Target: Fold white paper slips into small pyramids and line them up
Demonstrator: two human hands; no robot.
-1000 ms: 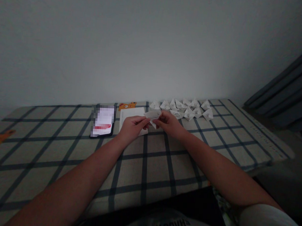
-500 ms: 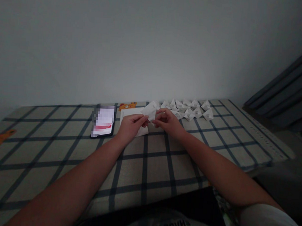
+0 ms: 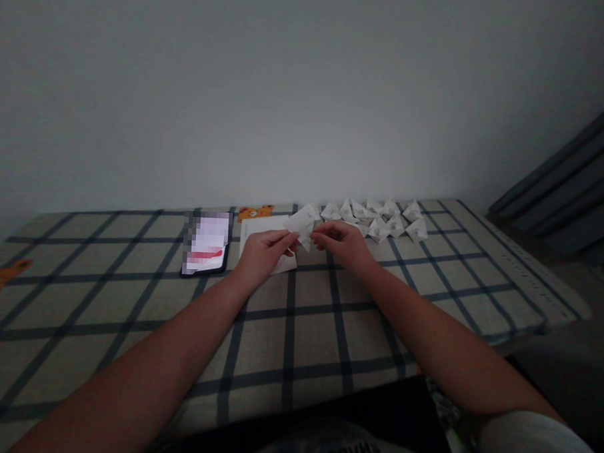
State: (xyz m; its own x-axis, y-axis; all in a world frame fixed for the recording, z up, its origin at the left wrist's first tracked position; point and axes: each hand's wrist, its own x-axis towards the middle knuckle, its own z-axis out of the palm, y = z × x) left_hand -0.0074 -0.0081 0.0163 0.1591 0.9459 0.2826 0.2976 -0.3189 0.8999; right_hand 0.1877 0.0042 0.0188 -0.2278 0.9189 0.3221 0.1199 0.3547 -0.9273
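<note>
Two hands [image 3: 262, 251] [image 3: 350, 247], one held paper [image 3: 300, 218], one phone [image 3: 212, 239]

Folded white paper [image 3: 300, 219] (faint marks showing), tilted, pinched in left hand [image 3: 263, 253].

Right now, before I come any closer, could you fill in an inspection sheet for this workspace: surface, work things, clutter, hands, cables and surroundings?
Surface: checked cloth, light with dark lines.
Job's things: small white paper piece between the hands; group of folded white pieces on the cloth, mostly beyond and right of the hands.
Clutter: phone with lit screen, left of a white sheet partly hidden by the left hand.
Left hand: pinches the small paper piece.
Right hand: fingers bent beside that piece's right edge; whether they grip it, cannot tell.
Cables: nothing seen.
Surroundings: pale wall behind; dark pleated curtain at far right.
</note>
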